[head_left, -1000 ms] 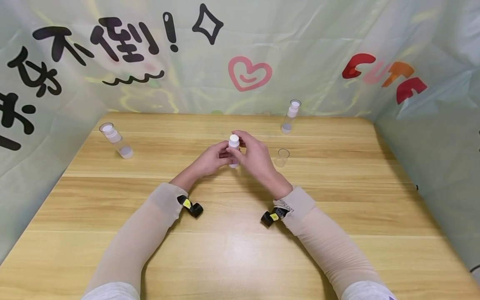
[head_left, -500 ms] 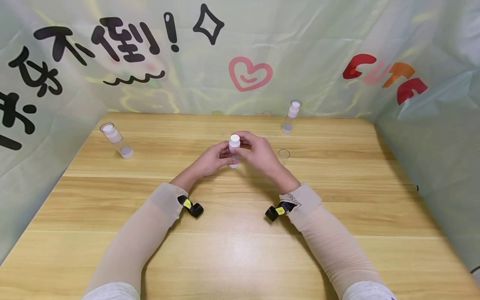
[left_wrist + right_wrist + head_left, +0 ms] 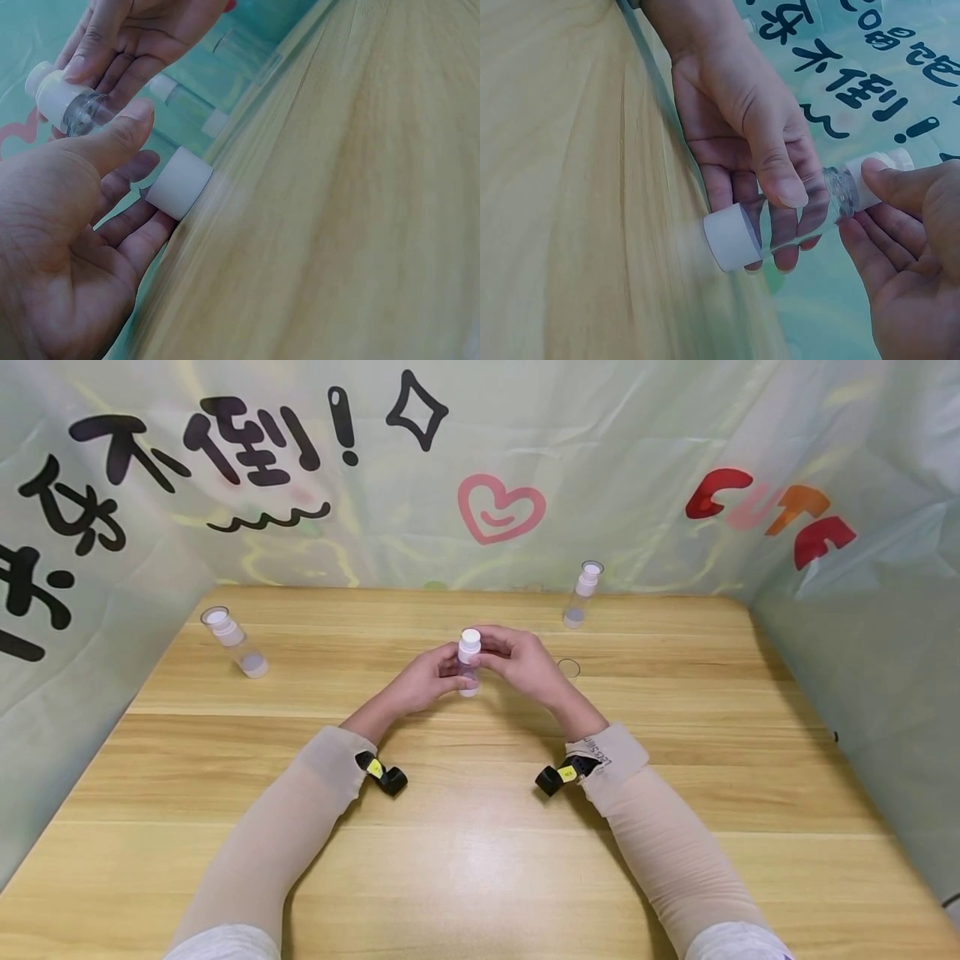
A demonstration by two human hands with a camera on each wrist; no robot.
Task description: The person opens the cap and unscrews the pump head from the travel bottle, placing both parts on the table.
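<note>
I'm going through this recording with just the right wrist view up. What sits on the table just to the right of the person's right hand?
Observer: The head and left wrist views show a clear cylinder, probably a cap, standing right of the right hand.
Operator: Is there a bottle over on that side too?
Observer: Yes, a standing bottle near the back edge of the table.
Operator: Is its top bare?
Observer: No, the head view shows a clear cover around its white top.
</note>
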